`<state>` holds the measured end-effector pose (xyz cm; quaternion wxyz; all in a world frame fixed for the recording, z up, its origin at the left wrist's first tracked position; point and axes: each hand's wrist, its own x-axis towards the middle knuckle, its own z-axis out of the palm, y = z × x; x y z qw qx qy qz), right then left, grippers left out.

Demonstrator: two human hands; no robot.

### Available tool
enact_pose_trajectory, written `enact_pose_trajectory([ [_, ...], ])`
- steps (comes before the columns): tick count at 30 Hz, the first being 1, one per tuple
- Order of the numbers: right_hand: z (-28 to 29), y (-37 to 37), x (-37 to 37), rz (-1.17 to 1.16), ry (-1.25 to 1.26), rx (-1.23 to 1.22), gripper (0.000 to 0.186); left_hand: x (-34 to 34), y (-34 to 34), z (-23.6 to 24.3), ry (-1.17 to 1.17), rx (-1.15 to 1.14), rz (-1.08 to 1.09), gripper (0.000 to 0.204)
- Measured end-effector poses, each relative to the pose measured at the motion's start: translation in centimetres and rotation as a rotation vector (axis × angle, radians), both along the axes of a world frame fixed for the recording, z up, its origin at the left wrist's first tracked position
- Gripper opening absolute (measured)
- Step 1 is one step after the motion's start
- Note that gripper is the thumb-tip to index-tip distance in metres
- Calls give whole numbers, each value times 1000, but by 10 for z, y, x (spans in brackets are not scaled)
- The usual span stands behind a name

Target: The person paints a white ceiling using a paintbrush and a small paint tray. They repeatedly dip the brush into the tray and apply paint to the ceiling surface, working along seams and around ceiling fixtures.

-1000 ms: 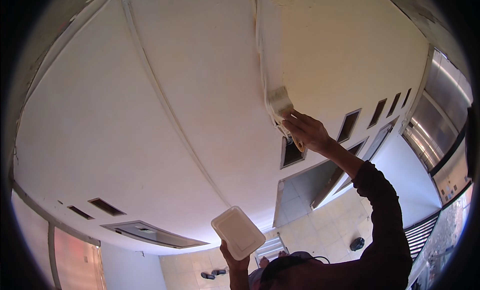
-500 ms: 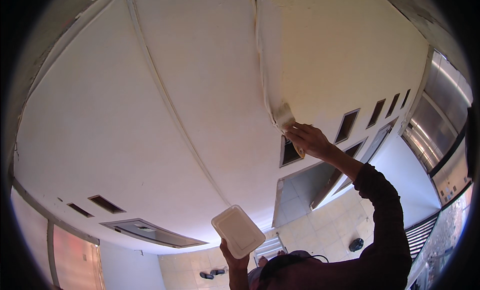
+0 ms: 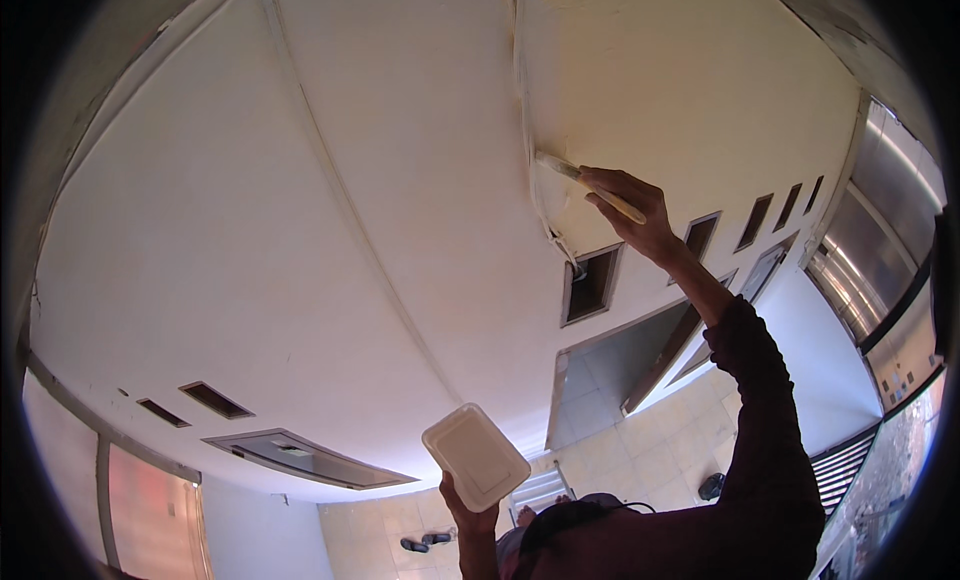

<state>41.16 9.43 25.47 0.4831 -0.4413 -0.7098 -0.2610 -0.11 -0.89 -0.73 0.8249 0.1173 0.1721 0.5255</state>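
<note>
My right hand (image 3: 640, 215) grips a flat paintbrush (image 3: 555, 165) by its wooden handle. The bristles, angled up-left, touch the wall just right of a bundle of white cables (image 3: 520, 100), where a cream-yellow surface (image 3: 680, 100) adjoins white paint. Below the brush, the cables run into a recessed rectangular opening (image 3: 590, 285). Lower down, my left hand (image 3: 462, 500) holds a shallow, pale rectangular plastic container (image 3: 477, 455) out from my body; its fingers are partly hidden behind it.
A doorway (image 3: 600, 390) with an open door stands below the openings on the right, windows (image 3: 870, 240) at the far right. Dark slippers (image 3: 425, 542) and a dark object (image 3: 712, 486) lie on the tiled floor. A louvred grille (image 3: 835, 475) sits at lower right.
My right hand has moved upward with the brush, which is turned from flat-facing to a slimmer, slanted view higher along the cables. My left hand and container have barely shifted.
</note>
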Motion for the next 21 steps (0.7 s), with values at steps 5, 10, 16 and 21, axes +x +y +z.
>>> enact_pose_trajectory([
  [5,-101,-19,16,-18,-15,-228,38,-6,4,-18,161,79,-11,58],
  [10,-136,-22,16,-5,112,-267,37,-4,1,-10,304,199,31,58],
  [16,-99,-31,20,-78,17,-374,29,3,-6,3,603,403,185,56],
  [21,-20,-16,16,-150,-72,-456,21,-1,7,-17,230,228,24,56],
])
